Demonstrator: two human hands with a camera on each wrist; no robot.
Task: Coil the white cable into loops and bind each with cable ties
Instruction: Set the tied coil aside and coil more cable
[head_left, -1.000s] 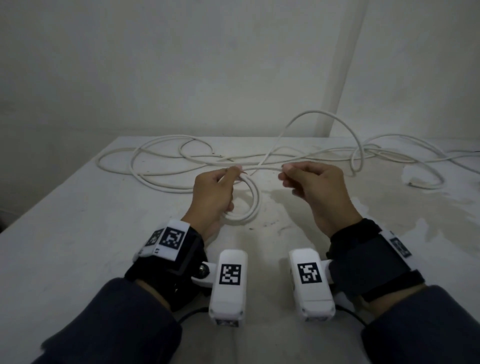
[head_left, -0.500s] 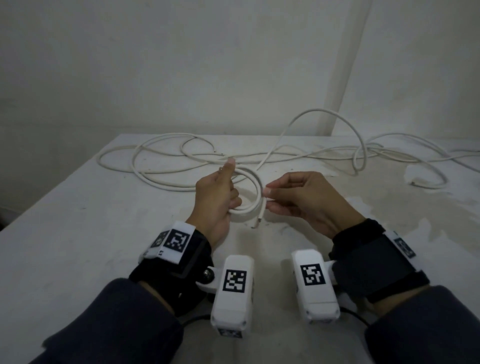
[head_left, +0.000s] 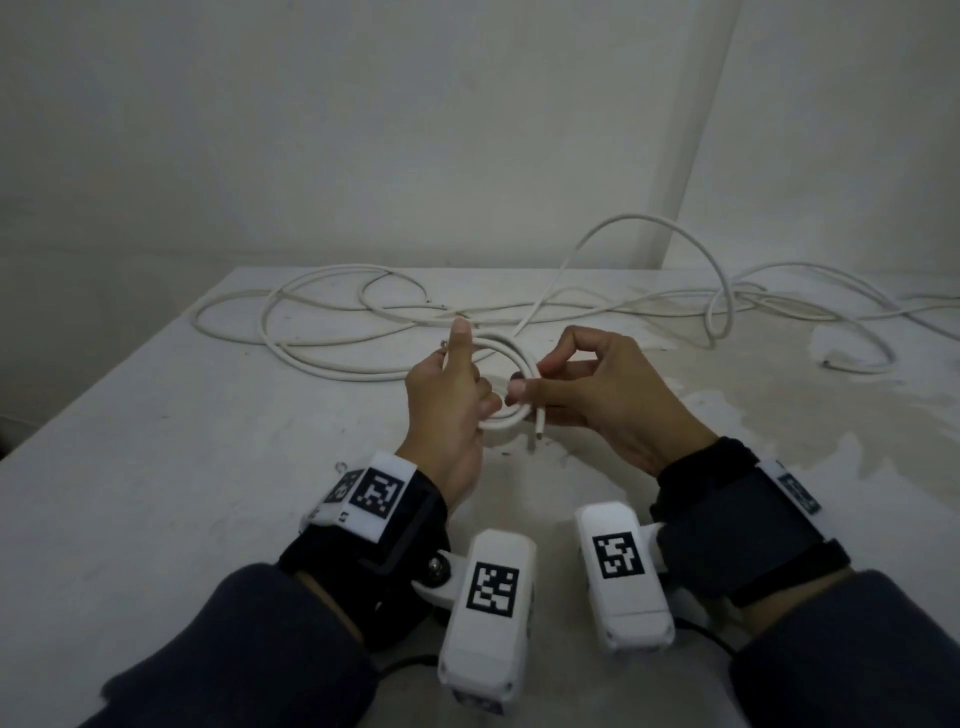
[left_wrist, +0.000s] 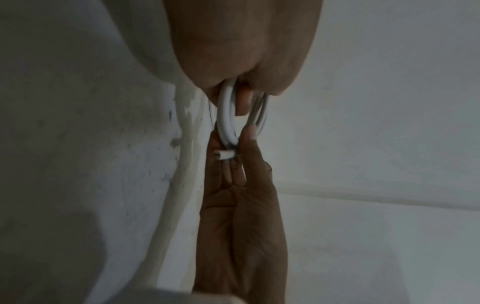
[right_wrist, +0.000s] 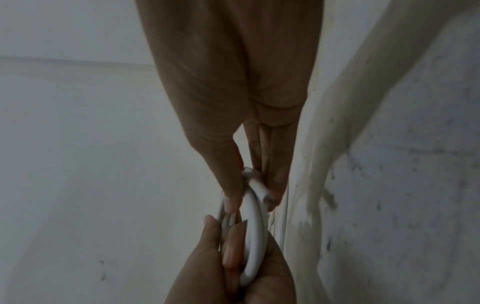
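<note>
Two hands meet above a pale table (head_left: 156, 441), sharing a small coil of white cable (head_left: 511, 415). The left hand (head_left: 447, 395) grips the coil's left side, fingers curled through it and thumb raised. The right hand (head_left: 597, 395) pinches the coil's right side between thumb and fingers, the cut cable end (head_left: 537, 434) poking out just below. Beyond both hands, loose cable sprawls across the table.

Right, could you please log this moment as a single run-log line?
stage: coiling | left hand: holds coil | right hand: pinches coil beside cut end | remaining cable: loose on table | cable ties: none visible
</note>
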